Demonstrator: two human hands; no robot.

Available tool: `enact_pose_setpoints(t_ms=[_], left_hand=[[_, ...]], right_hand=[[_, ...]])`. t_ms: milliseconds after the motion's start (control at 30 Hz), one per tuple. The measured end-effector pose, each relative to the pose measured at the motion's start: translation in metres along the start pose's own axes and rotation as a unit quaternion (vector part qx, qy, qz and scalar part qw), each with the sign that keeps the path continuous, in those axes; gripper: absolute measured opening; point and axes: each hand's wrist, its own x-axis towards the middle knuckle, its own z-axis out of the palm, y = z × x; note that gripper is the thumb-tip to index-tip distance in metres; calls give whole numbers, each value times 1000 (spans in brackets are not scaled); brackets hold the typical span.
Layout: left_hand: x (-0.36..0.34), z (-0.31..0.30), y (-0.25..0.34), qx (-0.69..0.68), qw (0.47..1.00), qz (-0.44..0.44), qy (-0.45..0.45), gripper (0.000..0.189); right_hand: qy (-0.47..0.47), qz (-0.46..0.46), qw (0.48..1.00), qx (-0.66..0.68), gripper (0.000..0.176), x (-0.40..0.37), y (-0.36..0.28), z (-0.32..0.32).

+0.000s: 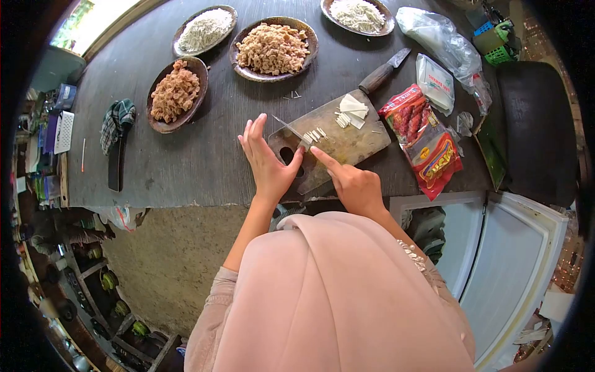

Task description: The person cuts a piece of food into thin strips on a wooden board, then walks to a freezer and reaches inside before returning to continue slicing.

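My right hand (356,186) is closed around a knife, index finger stretched along it; the handle is hidden in my palm. The thin knife blade (287,128) points up and left across the wooden cutting board (365,146). My left hand (273,164) is open, fingers spread and raised, its thumb touching or very close to the blade near the right fingertip. Short white strips (316,134) lie just beyond the blade. Farther right on the board sit flat white slices (353,106) and more small strips (341,119).
Beyond the board are plates of brownish chunks (273,49) (176,93) and white shreds (206,30) (357,15). A second knife (378,77), a red package (427,146) and plastic bags (437,43) lie rightward. A dark cloth (118,121) is left. A white door (514,248) stands at lower right.
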Motion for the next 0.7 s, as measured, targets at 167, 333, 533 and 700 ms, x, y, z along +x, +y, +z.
enact_pose_setpoints(t_ms=[167,333,533,700], left_hand=[[1,-2,0,0,1000,0,-1,100],[0,0,0,-2,1000,2,3,99],[0,0,0,1,1000,5,-2,99],[0,-1,0,0,1000,-1,-4,99]], right_hand=[[12,0,999,36,74,-1,0,0],[13,2,999,40,74,-3,0,4],[7,-2,1000,18,76,0,0,3],[21,-5,999,41,76,-5,2,5]])
